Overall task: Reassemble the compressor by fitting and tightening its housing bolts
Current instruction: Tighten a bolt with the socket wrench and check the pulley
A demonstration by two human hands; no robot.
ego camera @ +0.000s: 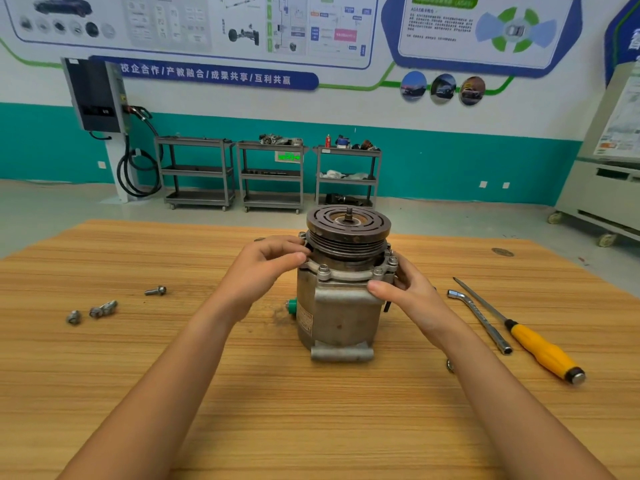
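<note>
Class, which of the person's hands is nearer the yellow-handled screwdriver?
Right. The right hand holds the compressor on the side facing the screwdriver; the left hand holds the opposite side, farther away.

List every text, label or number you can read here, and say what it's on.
"校企合作/产教融合/成果共享/互利共赢": blue banner on the wall.
Label on the compressor: too blurred to read.
Wall posters: print too small to read.
Green wall sign: blurred.
Engraving on the wrench: unreadable.

Left hand (266, 262) and right hand (406, 289) on upright compressor (341, 315)
</note>
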